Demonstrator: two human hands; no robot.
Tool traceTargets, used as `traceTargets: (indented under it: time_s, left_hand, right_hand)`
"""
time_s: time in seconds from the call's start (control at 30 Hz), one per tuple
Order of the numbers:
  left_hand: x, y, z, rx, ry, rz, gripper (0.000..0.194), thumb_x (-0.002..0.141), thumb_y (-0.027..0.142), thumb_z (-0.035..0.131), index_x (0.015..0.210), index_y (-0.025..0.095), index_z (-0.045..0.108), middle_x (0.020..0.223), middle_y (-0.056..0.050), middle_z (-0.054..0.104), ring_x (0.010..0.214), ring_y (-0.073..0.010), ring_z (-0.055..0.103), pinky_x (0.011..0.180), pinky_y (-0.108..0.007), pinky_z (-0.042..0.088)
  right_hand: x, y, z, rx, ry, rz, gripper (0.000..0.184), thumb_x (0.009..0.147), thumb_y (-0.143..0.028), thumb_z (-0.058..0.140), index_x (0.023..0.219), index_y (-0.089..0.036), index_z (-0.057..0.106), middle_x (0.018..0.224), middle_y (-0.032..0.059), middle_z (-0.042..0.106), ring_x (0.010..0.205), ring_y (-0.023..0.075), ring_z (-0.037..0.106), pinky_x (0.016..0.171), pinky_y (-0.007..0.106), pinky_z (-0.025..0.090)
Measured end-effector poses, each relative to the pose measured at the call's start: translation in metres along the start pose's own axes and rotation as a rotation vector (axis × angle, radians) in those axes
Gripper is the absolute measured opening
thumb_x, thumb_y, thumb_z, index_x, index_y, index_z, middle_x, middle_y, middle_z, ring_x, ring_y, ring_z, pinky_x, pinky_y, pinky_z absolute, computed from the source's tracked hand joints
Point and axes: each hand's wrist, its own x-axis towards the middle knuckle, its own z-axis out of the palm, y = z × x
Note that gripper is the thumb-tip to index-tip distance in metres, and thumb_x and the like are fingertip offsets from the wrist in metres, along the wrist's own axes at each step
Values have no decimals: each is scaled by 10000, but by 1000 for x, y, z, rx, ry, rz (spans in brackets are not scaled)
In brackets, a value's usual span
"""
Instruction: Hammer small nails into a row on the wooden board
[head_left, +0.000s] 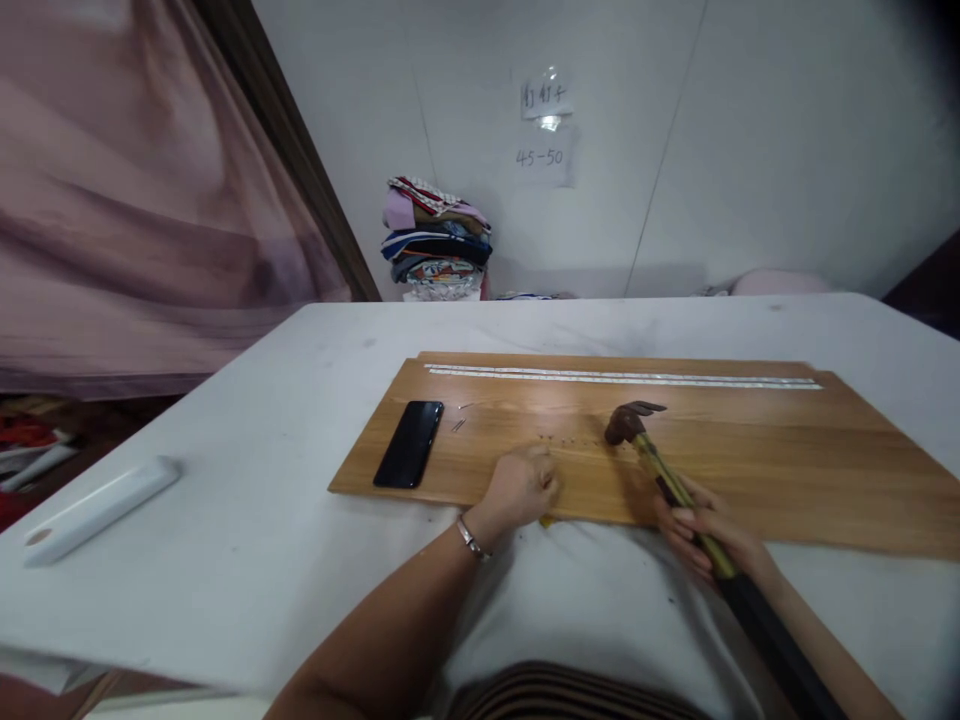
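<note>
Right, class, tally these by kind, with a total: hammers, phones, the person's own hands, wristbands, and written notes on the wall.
Hammer: 1
Phone: 1
Hands: 2, left hand and right hand
Wristband: 1
Notes: 2, upper note and lower note
Total: 7

A white table (240,420) spread wide, its straight far edge at twelve o'clock. Directly on it lay a wood-grained board (750,450), reaching from the middle towards three o'clock, and, at nine o'clock, well apart from it, a long white object (101,510).
</note>
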Motion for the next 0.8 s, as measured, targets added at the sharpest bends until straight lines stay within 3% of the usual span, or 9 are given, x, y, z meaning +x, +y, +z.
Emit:
traceTargets:
  time_s: [0.23, 0.5, 0.8]
  left_hand:
    - [1, 0, -2, -19, 3, -3, 212, 752, 108, 477, 549, 168, 462, 657, 6, 514, 604, -104, 446, 547, -225, 284]
    - [2, -2, -1, -29, 17, 3, 209, 754, 109, 464, 556, 173, 439, 648, 14, 480, 608, -103, 444, 560, -231, 285]
    - [2, -5, 2, -63, 43, 20, 222, 741, 95, 462, 545, 172, 393, 633, 18, 448, 604, -100, 429, 552, -232, 267]
  right_hand:
    - [-1, -6, 6, 29, -27, -21, 272, 753, -307, 665, 943, -208, 496, 558, -88, 447, 307, 20, 327, 291, 126, 291]
    - [5, 0, 2, 71, -32, -54, 233, 739, -271, 664, 877, -205, 488, 547, -88, 470, 282, 18, 313, 264, 124, 276]
    - [2, -7, 6, 77, -45, -51, 292, 752, -243, 647, 996, -199, 494, 559, -86, 476, 304, 24, 330, 281, 128, 315]
